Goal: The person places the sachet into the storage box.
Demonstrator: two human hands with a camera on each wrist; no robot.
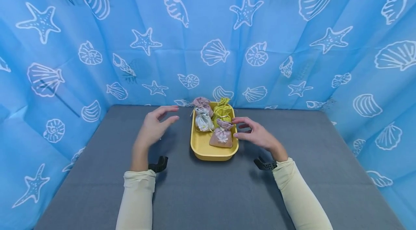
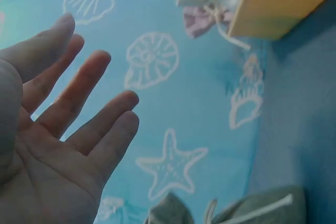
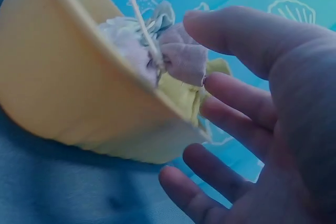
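A yellow plastic tub (image 1: 212, 157) holds several small drawstring pouches. At its back left are a dusty pink pouch (image 1: 202, 103) and a pale grey-white pouch (image 1: 203, 120). A lime-green pouch (image 1: 222, 110) sits at the back right, with a lilac and brown pouch (image 1: 222, 138) bearing a white flower in front of it. My right hand (image 1: 256, 134) is at the tub's right rim, fingers spread and fingertips close to the lilac pouch's gathered top (image 3: 184, 53). Left of the tub, my left hand (image 1: 152, 127) is raised, relaxed and holding nothing.
A grey-green pouch (image 2: 268, 208) with a white cord shows at the bottom of the left wrist view. Grey cloth (image 1: 208, 194) covers the table. A blue curtain (image 1: 208, 24) with white shells and starfish hangs along the back and sides.
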